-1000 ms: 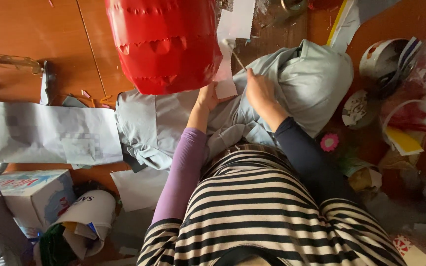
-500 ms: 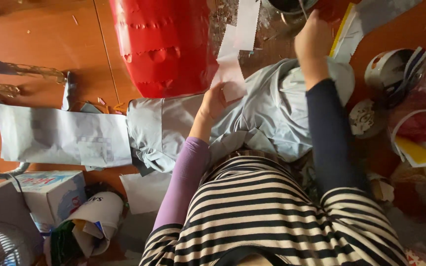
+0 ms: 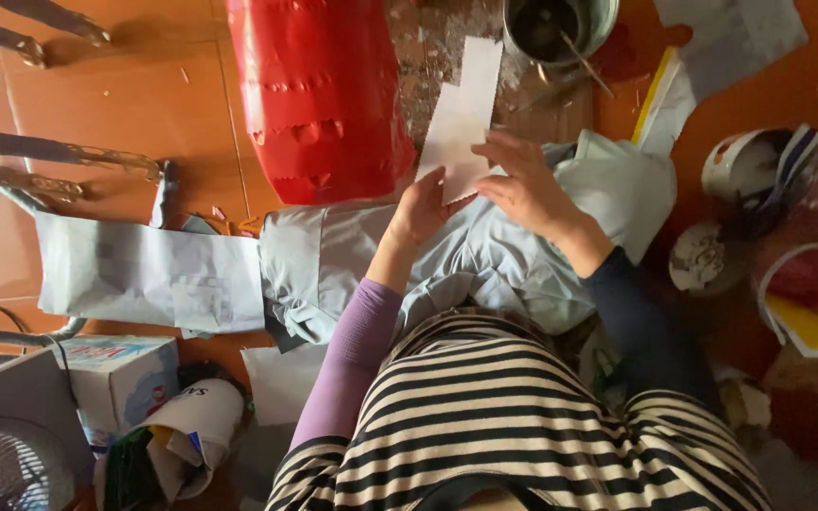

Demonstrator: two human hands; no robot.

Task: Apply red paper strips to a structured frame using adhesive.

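My left hand and my right hand both grip a white strip of paper over a crumpled grey paper sheet on my lap. The left hand pinches the strip's lower edge; the right hand's fingers hold its right side. A large red paper-covered form stands just left of the strip. A metal pot with a brush or stick in it sits beyond the strip's top end.
Flat grey paper lies on the orange tiled floor at left. A cardboard box and a bag of scraps sit at lower left, a fan in the corner. Bowls, bags and paper clutter crowd the right.
My right hand came back from reaching toward the pot and now holds the white strip with the left hand. The view shifted slightly, showing more of the pot.
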